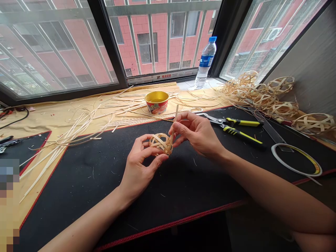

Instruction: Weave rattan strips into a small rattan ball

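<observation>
Above the black mat (183,185), a small woven ball of bamboo strips (160,142) rests in my left hand (143,157), whose fingers curl round its left side and underside. My right hand (196,131) pinches a thin bamboo strip (176,113) between thumb and fingers. That strip stands nearly upright, its lower end at the ball's right side; whether it passes under other strips there I cannot tell. Just right of my right hand lie pliers-like cutters (233,127) with yellow and black handles.
Loose bamboo strips (70,136) spread at the left. Behind my hands stands a red bowl with a gold inside (156,103). A water bottle (206,64) is by the window. Several woven balls (278,101), a metal ruler (270,127) and a tape roll (296,159) lie right.
</observation>
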Motion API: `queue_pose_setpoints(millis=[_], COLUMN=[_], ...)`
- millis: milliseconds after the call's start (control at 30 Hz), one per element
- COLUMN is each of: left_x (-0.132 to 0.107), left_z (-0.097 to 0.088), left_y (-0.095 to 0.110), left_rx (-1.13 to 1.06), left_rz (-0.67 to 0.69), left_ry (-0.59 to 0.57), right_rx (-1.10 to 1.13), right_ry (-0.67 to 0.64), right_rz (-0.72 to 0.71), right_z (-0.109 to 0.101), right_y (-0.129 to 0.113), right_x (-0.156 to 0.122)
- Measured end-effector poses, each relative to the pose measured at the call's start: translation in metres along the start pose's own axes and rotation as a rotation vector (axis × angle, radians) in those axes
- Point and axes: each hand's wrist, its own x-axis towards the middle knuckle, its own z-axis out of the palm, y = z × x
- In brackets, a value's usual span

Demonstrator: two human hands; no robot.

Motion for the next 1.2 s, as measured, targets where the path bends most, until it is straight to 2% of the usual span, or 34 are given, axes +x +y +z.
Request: queue_pose_setpoints(millis=[233, 400, 667, 933, 1067, 1200], left_x=[0.003, 0.005, 0.004, 0.004, 0.004, 0.004], left_z=[-0.001, 0.001, 0.0, 0.0, 0.001, 0.0], left_y=[0.002, 0.004, 0.007, 0.002, 0.003, 0.006], left_rx=[-0.027, -0.078, -0.103, -0.141, -0.139, -0.125], left_rz=[-0.107, -0.187, -0.21, -0.236, -0.222, -0.208], left_ry=[0.094, 0.107, 0.02, -0.049, -0.039, -0.011], right_rx=[0.017, -0.009, -0.074, -0.077, -0.057, -0.04], right_ry=[-0.099, -0.112, -0.013, 0.01, 0.048, 0.062], right_rz=[0.022, 0.036, -0.013, 0.069, 0.087, 0.044], right_z=[0.006, 0.009, 0.006, 0.006, 0.007, 0.007], right_y=[0.004, 0.005, 0.012, 0.014, 0.017, 0.019], right_x=[-0.004, -0.005, -0.003, -0.001, 0.0, 0.0])
